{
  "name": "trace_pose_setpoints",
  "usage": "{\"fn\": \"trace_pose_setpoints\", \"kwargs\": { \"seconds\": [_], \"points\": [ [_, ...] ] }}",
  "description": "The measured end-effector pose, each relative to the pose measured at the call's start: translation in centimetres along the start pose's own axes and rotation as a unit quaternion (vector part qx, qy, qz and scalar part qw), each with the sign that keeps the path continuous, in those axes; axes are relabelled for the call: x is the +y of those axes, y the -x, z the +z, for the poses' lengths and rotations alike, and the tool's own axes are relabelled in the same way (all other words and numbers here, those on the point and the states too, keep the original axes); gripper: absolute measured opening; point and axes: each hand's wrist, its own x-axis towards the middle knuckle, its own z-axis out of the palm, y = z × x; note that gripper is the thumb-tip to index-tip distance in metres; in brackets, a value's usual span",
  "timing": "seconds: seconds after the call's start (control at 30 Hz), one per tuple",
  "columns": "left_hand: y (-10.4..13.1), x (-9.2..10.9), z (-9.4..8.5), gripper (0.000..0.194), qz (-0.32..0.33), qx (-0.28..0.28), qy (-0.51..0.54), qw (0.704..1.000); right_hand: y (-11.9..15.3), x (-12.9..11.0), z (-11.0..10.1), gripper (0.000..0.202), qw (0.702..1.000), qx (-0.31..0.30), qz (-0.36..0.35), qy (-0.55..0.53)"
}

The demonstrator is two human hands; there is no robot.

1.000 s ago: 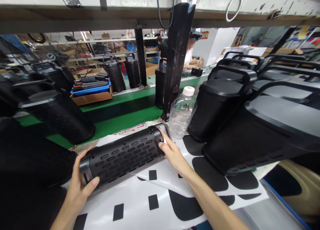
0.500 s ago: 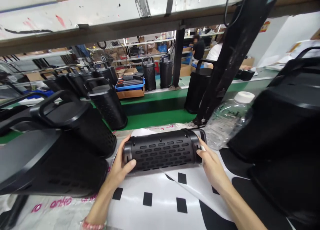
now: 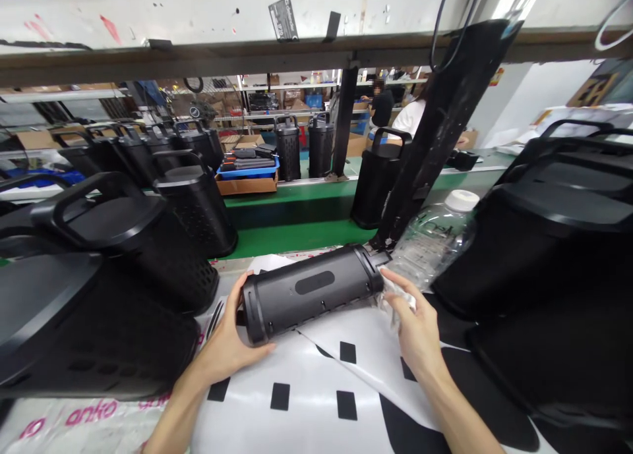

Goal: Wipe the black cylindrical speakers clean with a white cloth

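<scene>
A black cylindrical speaker [image 3: 311, 289] lies tilted over the printed white sheet, its right end farther from me. A smooth side with an oblong panel faces me. My left hand [image 3: 232, 342] grips its left end, thumb along the lower edge and fingers behind. In my right hand [image 3: 413, 315] a crumpled white cloth [image 3: 395, 294] is pinched against the speaker's right end, by its handle [image 3: 380, 257]. Part of the cloth is hidden by my fingers. Just beyond my right hand stands a clear plastic bottle [image 3: 430, 243] with a white cap.
More black speakers with handles crowd the left [image 3: 119, 243] and the right [image 3: 558, 256]. A black post [image 3: 435, 124] slants up behind the bottle. Past the green bench strip [image 3: 291, 233] sits a blue tray of parts [image 3: 247, 167]. Two people are in the background.
The speaker has been turned about its length, from its slotted side to the smooth side, and its right end tilted up. The white cloth shows more in my right hand. The camera view has shifted slightly.
</scene>
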Motion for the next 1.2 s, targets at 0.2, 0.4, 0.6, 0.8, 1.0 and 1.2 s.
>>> {"fn": "trace_pose_setpoints", "kwargs": {
  "seconds": [0.2,0.4,0.6,0.8,1.0,1.2],
  "points": [
    [0.1,0.6,0.0,0.122,0.011,-0.002,-0.025,1.000,-0.3,-0.1,0.4,0.037,0.996,0.047,0.049,-0.062],
    [0.1,0.8,-0.2,0.128,-0.008,-0.024,-0.014,1.000,-0.4,0.1,0.6,0.028,0.994,0.052,0.038,-0.084],
    [-0.1,0.6,0.0,0.102,-0.011,0.013,0.179,0.984,-0.5,0.1,0.6,0.013,0.991,0.075,0.018,-0.110],
    [-0.2,1.0,-0.6,0.113,-0.048,-0.031,0.114,0.992,-0.1,-2.0,-0.9,0.008,0.982,0.108,-0.055,-0.146],
    [0.2,0.7,-0.8,0.105,0.013,-0.070,-0.008,0.997,1.5,-6.5,0.1,0.013,0.979,-0.093,-0.141,0.116],
    [0.1,0.9,-0.5,0.101,0.014,-0.070,-0.004,0.997,2.4,-7.6,2.1,0.023,0.889,-0.287,-0.183,0.307]
  ]
}}
